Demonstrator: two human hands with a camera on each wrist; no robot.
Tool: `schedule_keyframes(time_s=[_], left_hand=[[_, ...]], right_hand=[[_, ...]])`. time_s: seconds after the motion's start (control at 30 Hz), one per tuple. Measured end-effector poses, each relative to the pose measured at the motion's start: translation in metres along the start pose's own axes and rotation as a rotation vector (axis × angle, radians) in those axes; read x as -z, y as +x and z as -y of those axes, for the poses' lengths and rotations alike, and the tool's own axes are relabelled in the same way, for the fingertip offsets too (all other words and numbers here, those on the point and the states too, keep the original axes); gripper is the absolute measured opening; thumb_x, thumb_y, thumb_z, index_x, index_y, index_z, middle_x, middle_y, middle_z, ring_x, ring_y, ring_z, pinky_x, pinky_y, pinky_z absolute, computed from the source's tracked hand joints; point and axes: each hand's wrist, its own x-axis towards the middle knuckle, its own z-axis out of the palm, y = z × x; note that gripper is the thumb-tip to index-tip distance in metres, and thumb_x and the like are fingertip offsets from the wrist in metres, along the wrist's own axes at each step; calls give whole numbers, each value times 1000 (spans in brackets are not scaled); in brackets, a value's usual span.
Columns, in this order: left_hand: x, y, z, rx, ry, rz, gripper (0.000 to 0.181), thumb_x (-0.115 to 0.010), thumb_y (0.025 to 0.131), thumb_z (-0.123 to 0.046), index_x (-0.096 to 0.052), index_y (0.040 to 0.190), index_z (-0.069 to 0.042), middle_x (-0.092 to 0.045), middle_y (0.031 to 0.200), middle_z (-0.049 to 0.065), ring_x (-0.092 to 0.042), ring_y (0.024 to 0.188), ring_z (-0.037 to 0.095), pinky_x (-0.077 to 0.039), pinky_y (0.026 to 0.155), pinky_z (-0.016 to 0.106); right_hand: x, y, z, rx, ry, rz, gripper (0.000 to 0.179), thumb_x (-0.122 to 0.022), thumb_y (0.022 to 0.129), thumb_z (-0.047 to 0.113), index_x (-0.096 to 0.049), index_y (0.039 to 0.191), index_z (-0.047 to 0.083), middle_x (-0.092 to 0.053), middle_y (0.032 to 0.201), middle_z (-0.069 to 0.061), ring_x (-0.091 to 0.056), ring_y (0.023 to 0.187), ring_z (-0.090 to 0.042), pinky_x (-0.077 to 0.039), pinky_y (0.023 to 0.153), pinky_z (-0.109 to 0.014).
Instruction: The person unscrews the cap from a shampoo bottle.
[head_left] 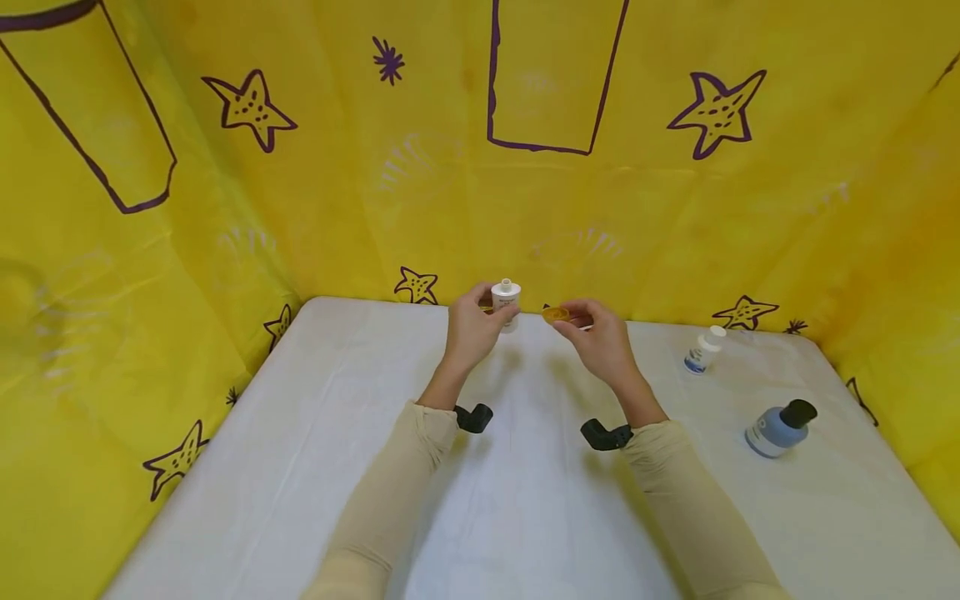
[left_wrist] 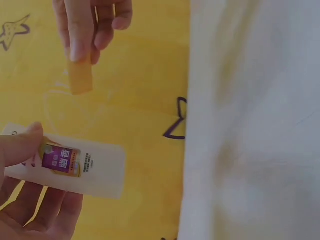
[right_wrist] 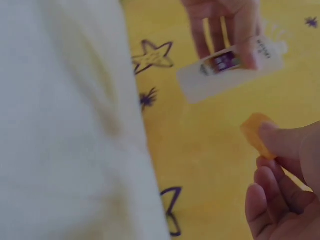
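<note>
Nearest us, two beige sleeves (head_left: pixel 697 500) reach forward over a white-covered table (head_left: pixel 525 500), each with a black wrist mount (head_left: pixel 474 418) at its cuff. Over on the right side of the table we find a blue bottle (head_left: pixel 776 432) with a black top, standing on the cloth. A little farther off, also on the right, stands a small white bottle (head_left: pixel 703 350) with a white cap and a blue patch low on its front.

Farther out, near the table's back edge, we come to the hands. The right hand (head_left: pixel 600 337) pinches a yellow cap (head_left: pixel 555 315) between thumb and fingertips; the cap is to the right of the held bottle and apart from it. The left hand (head_left: pixel 468 325) is clamped round a pale bottle (head_left: pixel 506 293), thumb across its front and fingers behind. We see that bottle held upright, its narrow neck showing at the top, and the left wrist view gives us its purple and gold label (left_wrist: pixel 62 160) with light lettering. The two hands are near each other but not touching.

Behind everything we have a yellow sheet (head_left: pixel 337 208) hung as walls, drawn with purple starfish (head_left: pixel 255 108) and straight-sided outlines (head_left: pixel 540 150).
</note>
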Motion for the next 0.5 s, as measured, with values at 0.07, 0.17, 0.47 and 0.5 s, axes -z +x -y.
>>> schedule_keyframes(time_s=[0.07,0.17,0.47,0.5], left_hand=[[-5,6,4,15,6,5,45,-82,88,-21,-65,128,-7,-72,117,12,-67,108,27,-59,95,42],[-12,13,9,40,9,13,47,-81,89,-17,-62,131,-7,-70,120,14,-67,112,28,-58,97,43],[-32,25,25,122,56,-11,47,-77,93,-21,-58,134,-6,-69,122,15,-67,114,29,-59,97,43],[-33,25,27,131,61,-12,48,-76,93,-21,-58,134,-6,-69,122,15,-67,114,29,-59,96,43]], right_hand=[[-4,6,-9,-42,-25,31,36,-75,93,19,-67,123,0,-71,113,-20,-67,98,-31,-51,73,-15],[-10,15,-24,-110,-55,75,36,-74,95,21,-65,123,0,-69,113,-20,-65,97,-31,-51,71,-20],[-34,30,-65,-227,-82,119,35,-76,93,22,-66,118,-1,-70,109,-20,-65,96,-30,-50,76,-26],[-35,30,-68,-231,-87,116,35,-76,93,21,-66,118,-1,-70,109,-20,-65,97,-30,-51,77,-28]])
